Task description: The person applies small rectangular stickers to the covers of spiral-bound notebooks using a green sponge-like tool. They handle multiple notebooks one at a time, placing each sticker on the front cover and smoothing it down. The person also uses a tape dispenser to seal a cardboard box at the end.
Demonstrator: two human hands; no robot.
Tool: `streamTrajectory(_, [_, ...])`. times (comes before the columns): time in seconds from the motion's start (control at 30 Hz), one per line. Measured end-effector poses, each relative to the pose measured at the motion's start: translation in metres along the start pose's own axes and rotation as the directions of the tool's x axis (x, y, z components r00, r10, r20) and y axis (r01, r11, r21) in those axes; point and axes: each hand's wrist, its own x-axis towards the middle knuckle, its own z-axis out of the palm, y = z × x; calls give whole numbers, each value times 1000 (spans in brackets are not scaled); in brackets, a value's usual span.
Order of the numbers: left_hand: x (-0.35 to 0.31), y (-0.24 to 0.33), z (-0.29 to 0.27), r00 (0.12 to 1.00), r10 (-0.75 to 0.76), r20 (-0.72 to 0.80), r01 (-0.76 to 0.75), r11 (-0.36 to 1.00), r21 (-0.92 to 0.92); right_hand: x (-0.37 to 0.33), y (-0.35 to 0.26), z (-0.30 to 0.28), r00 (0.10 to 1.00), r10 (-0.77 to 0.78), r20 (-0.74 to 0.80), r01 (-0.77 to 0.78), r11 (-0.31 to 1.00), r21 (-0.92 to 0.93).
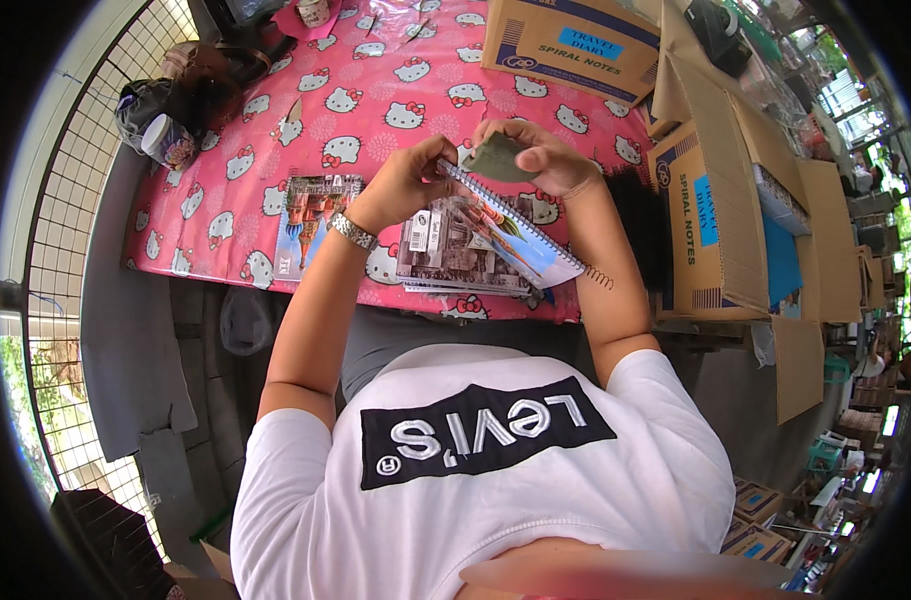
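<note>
Left hand (410, 185) pinching spiral notebook (520, 235) near coil's upper end, over printed stack (437, 262) on desk (315, 105). Right hand (547, 163) gripping gray-green piece (499, 158) between thumb and fingers, beside that end. Coil tail (599, 276) jutting past lower corner. Working well likely means supporting covers, aligning holes, feeding coil gently, sparing loops from bending.

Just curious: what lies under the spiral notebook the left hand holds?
Beneath the spiral notebook lie grey picture-covered notebooks on the pink tablecloth. Whatever part of them it covers can't be seen.
</note>
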Motion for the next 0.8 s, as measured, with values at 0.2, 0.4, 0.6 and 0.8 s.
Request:
streamTrajectory(0.2, [2,15,6,999,-7,-50,10,998,60,-17,72,-52,827,246,-506,-457,819,-348])
streamTrajectory(0.4, [-14,3,6,971,-34,-237,50,997,58,-100,159,-48,667,-449,-595,-451,392,-802])
streamTrajectory(0.6, [-27,29,26,894,-61,-444,117,988,100,-172,170,90,602,-341,-722,-714,177,-678])
streamTrajectory(0.8, [-21,15,36,799,78,-596,143,938,316,-177,154,100,414,-387,-824,-686,463,-561])
